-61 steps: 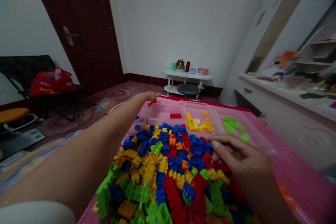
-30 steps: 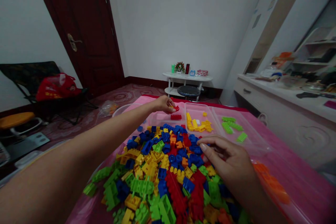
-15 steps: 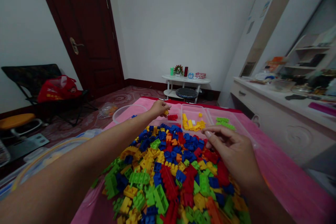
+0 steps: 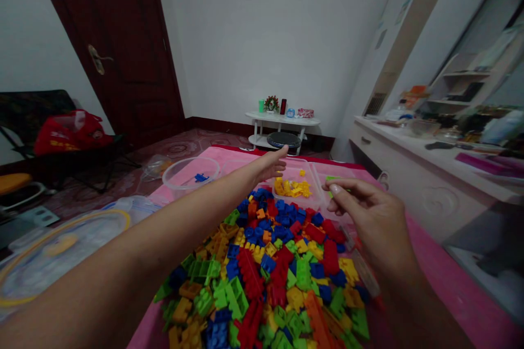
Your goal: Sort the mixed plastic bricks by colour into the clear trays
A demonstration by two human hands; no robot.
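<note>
A big pile of red, blue, yellow, green and orange toy bricks [image 4: 270,262] covers the pink tablecloth [image 4: 429,283] in front of me. My left arm reaches across the pile. My left hand [image 4: 272,163] hovers with fingers stretched out and nothing in it, at the near left edge of a clear tray of yellow bricks [image 4: 292,188]. My right hand [image 4: 368,218] is raised over the pile's right side, fingers curled and thumb against forefinger. Whatever it pinches is hidden. A strip of green bricks [image 4: 333,178] shows just beyond its fingertips.
A round clear bowl [image 4: 190,172] with one blue brick stands at the table's far left. A clear lid or basin [image 4: 61,245] lies lower left. Beyond are a white side table [image 4: 282,117], a dark door [image 4: 118,43], a chair with a red bag [image 4: 67,131] and a cluttered counter [image 4: 429,152].
My left hand was pinching a small brick by the tray with the red piece; it has moved right to the yellow tray and spread open. My right hand has lifted off the pile.
</note>
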